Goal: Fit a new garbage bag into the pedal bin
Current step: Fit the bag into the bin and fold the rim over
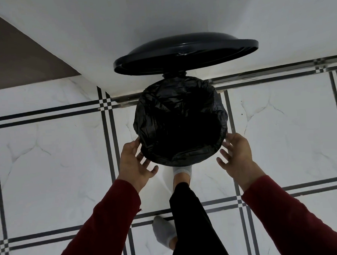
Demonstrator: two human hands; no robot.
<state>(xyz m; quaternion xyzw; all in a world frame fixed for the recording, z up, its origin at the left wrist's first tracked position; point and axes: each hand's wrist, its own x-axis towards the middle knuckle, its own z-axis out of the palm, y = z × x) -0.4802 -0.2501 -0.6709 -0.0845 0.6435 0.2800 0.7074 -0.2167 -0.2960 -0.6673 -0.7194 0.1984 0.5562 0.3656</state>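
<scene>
White wall (158, 14); black-lined floor tiles (53, 152).

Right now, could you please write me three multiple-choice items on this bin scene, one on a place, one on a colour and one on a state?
1. Where are the hands? A at the bag's near edge, one each side; B on the lid; C inside the bag.
2. What colour is the bag? A white; B black; C blue.
3. How is the lid? A shut; B raised; C lying on the floor.

Answers: 1 A, the left hand and right hand flank the garbage bag; 2 B, it is glossy black; 3 B, the lid stands open above the rim.
</scene>
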